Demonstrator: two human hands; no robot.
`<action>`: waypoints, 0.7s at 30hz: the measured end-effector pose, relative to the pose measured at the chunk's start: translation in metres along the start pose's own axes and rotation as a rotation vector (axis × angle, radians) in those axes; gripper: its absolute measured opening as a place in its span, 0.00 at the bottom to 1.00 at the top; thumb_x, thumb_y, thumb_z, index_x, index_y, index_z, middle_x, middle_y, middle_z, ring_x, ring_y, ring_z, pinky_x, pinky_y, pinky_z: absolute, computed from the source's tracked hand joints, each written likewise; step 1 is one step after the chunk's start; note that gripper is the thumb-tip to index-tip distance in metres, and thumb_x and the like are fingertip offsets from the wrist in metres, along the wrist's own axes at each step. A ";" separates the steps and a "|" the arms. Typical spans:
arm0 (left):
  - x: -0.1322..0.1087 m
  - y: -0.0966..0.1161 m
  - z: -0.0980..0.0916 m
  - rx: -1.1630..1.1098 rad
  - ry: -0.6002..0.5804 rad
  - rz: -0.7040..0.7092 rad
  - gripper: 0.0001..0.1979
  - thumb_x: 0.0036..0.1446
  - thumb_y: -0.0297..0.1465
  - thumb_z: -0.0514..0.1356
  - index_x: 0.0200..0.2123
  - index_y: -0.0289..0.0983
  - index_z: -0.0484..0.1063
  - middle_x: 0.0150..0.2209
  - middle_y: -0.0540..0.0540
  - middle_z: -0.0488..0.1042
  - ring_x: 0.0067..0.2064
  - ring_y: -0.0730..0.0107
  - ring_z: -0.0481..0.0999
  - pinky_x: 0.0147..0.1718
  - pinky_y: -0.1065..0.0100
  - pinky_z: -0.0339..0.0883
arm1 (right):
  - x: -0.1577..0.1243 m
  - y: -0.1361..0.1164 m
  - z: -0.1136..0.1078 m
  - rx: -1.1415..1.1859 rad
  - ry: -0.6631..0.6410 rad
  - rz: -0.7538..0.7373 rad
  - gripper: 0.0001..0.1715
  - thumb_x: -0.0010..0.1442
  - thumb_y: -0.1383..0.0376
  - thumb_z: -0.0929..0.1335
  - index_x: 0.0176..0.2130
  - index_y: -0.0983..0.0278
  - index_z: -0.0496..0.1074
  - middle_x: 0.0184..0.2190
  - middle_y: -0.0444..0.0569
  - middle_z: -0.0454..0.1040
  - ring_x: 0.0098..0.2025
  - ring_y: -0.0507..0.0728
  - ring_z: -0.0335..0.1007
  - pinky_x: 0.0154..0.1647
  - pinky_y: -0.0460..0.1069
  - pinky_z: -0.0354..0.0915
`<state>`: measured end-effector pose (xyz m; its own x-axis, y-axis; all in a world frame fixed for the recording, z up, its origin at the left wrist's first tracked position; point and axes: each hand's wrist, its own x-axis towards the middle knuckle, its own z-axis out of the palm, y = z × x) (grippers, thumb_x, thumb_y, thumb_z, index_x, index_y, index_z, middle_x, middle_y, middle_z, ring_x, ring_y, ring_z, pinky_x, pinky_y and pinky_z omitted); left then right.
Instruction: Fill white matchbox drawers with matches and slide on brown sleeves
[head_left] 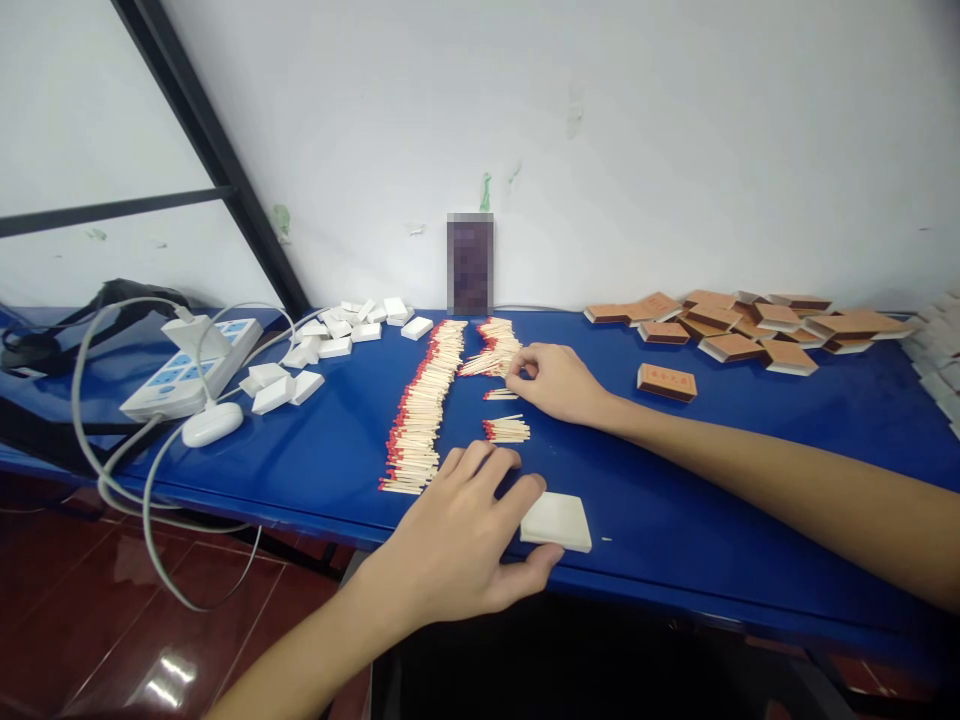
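Note:
My left hand (472, 530) rests near the table's front edge, its thumb and index finger bracketing the near and far edges of a white matchbox tray (556, 522). Further back, my right hand (559, 382) has thumb and index finger curled together at the right end of some matches (501, 395); the exact contact is hard to see. A heap of red-tipped matches (495, 345) lies just behind those fingertips. Between my hands sits a small bundle of matches (508, 430). A long row of matches (421, 405) stretches back to the left, partly covered by my left fingers.
White matchbox trays (335, 347) are scattered at back left, beside a power strip (191, 365) with looping white cables. Brown matchbox sleeves (731, 348) pile up at back right, and one sleeve (667, 381) lies nearer. A dark pixelated rectangle (470, 265) stands against the wall.

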<state>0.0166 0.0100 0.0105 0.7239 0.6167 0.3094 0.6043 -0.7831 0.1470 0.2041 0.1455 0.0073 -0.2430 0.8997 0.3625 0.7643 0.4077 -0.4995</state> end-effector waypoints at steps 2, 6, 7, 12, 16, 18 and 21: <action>0.000 0.000 0.000 -0.001 -0.007 -0.002 0.19 0.65 0.41 0.56 0.51 0.35 0.70 0.47 0.38 0.69 0.49 0.51 0.66 0.48 0.51 0.66 | 0.000 0.000 0.000 -0.001 -0.002 0.010 0.07 0.51 0.65 0.67 0.24 0.63 0.73 0.26 0.45 0.72 0.27 0.53 0.62 0.30 0.49 0.54; 0.000 0.000 -0.001 -0.001 -0.010 -0.006 0.19 0.64 0.41 0.56 0.52 0.35 0.70 0.47 0.38 0.69 0.49 0.51 0.66 0.48 0.50 0.65 | 0.000 0.000 -0.001 0.002 -0.003 0.018 0.08 0.51 0.65 0.67 0.24 0.63 0.74 0.25 0.45 0.72 0.27 0.52 0.62 0.29 0.49 0.53; 0.000 0.000 -0.001 -0.001 -0.009 -0.005 0.19 0.64 0.41 0.56 0.52 0.35 0.70 0.47 0.38 0.69 0.49 0.51 0.66 0.48 0.51 0.65 | 0.000 0.000 -0.001 0.002 -0.004 0.019 0.08 0.52 0.65 0.67 0.24 0.63 0.74 0.25 0.45 0.72 0.27 0.52 0.62 0.30 0.49 0.53; -0.001 -0.001 0.000 0.004 -0.008 -0.006 0.19 0.64 0.42 0.56 0.51 0.35 0.70 0.47 0.38 0.69 0.48 0.51 0.66 0.48 0.51 0.66 | 0.000 0.000 -0.001 0.007 -0.005 0.024 0.08 0.53 0.63 0.67 0.26 0.63 0.75 0.26 0.44 0.72 0.27 0.51 0.62 0.30 0.48 0.54; 0.000 -0.001 0.000 0.006 -0.004 -0.008 0.19 0.64 0.42 0.56 0.51 0.35 0.70 0.47 0.38 0.69 0.49 0.51 0.66 0.48 0.51 0.66 | -0.001 -0.001 -0.001 0.002 -0.017 0.032 0.09 0.53 0.62 0.67 0.27 0.62 0.76 0.26 0.43 0.73 0.27 0.51 0.62 0.31 0.48 0.54; 0.000 -0.001 0.000 0.004 -0.002 -0.006 0.19 0.64 0.42 0.56 0.51 0.35 0.70 0.47 0.38 0.69 0.48 0.51 0.66 0.48 0.51 0.65 | -0.001 -0.001 -0.001 0.001 -0.023 0.040 0.09 0.53 0.62 0.67 0.27 0.62 0.77 0.26 0.44 0.73 0.27 0.51 0.62 0.31 0.48 0.55; 0.000 -0.001 0.000 0.006 0.003 0.001 0.19 0.64 0.41 0.56 0.51 0.35 0.70 0.47 0.38 0.69 0.48 0.51 0.66 0.48 0.51 0.65 | 0.000 -0.002 -0.002 -0.002 -0.025 0.066 0.09 0.52 0.61 0.68 0.27 0.62 0.77 0.26 0.44 0.73 0.27 0.52 0.63 0.31 0.48 0.55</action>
<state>0.0160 0.0104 0.0104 0.7232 0.6159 0.3125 0.6059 -0.7830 0.1409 0.2035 0.1445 0.0095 -0.2064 0.9283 0.3093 0.7805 0.3468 -0.5201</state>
